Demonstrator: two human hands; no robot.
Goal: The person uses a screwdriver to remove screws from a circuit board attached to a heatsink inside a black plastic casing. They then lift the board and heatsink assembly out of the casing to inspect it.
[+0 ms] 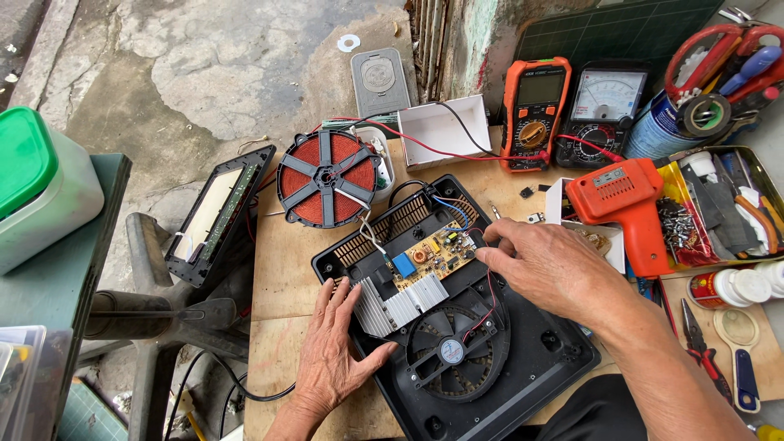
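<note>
- The opened induction cooker base (523,359) lies on the wooden table (282,261), under both hands; its copper coil disc (327,179) is lifted out, beyond the left fingertips.
- Work looks mid-repair: the circuit board (429,255) is being handled at its far right corner. Next move likely calls for a fine, steady pinch there.
- The cooling fan (451,351) sits between the two wrists.
- The left hand (333,351) lies flat and open, fingers spread, pressing the base beside the heatsink (400,304), gripping nothing.
- The right hand (545,265) curls, fingertips pinched at the board's edge by red wires; what they hold I cannot tell.
</note>
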